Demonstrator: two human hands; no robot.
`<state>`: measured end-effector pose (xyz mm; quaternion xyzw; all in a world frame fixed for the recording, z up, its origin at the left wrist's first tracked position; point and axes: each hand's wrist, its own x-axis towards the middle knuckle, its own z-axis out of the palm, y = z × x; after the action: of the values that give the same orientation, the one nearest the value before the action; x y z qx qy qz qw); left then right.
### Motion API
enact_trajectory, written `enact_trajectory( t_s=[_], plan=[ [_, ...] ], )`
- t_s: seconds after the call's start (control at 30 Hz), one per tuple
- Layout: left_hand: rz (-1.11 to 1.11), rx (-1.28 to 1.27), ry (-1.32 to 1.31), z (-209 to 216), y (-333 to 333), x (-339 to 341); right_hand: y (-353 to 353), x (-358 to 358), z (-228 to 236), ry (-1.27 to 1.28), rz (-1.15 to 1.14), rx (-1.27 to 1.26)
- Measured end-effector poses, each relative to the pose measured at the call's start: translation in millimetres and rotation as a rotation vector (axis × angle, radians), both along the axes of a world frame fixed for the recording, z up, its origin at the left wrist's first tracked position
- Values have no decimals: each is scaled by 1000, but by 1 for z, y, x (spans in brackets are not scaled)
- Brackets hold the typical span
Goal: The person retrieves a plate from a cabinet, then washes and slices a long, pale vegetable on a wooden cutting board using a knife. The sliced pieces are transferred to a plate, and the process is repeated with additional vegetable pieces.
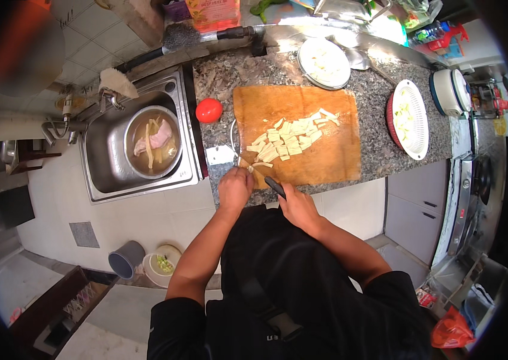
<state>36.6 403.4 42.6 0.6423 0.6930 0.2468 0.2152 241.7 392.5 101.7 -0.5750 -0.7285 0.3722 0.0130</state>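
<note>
My right hand [299, 207] grips the black handle of a kitchen knife [275, 187], its blade pointing up and left over the near left corner of the wooden cutting board [338, 157]. Beside the blade, my left hand [236, 188] is closed, fingertips pinching the end of a pale strip of food that they mostly hide. Another pale yellow strip [262, 164] lies just past the blade. Several flat, pale yellow cut pieces [293, 143] are spread across the middle of the board, some in a loose row toward its far right. Their exact kind is unclear.
Left of the board sits a red tomato [209, 110]. The steel sink [101, 150] holds a bowl [129, 141] of water with pink meat. A plate [348, 75] of pale food, a spoon [359, 59] and a red-and-white basket [423, 129] of chopped greens stand farther right, near a white cooker [447, 93].
</note>
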Motion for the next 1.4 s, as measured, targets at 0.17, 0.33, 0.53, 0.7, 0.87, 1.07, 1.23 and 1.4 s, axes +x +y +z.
enact_trajectory(
  t_s=[0.17,0.33,0.53,0.7,0.87,1.07,1.23,1.4],
  plan=[
    [23,19,-168,0,9,12,-2,30,18,173,-157,156],
    [28,-13,-15,8,47,2,-4,46,32,188,-315,38],
    [-66,-190,61,9,46,-15,-6,41,37,202,-293,31],
    [104,-545,-241,7,19,-28,-12,34,37,195,-201,68],
    [191,-501,-424,4,11,-23,-14,36,35,195,-135,55],
    [-188,-64,113,1,-8,-1,-19,69,40,283,-418,-16],
    [-224,10,168,-16,13,30,2,154,15,531,-892,-126],
    [-227,90,218,-19,50,48,57,219,-15,581,-930,-224]
  ],
)
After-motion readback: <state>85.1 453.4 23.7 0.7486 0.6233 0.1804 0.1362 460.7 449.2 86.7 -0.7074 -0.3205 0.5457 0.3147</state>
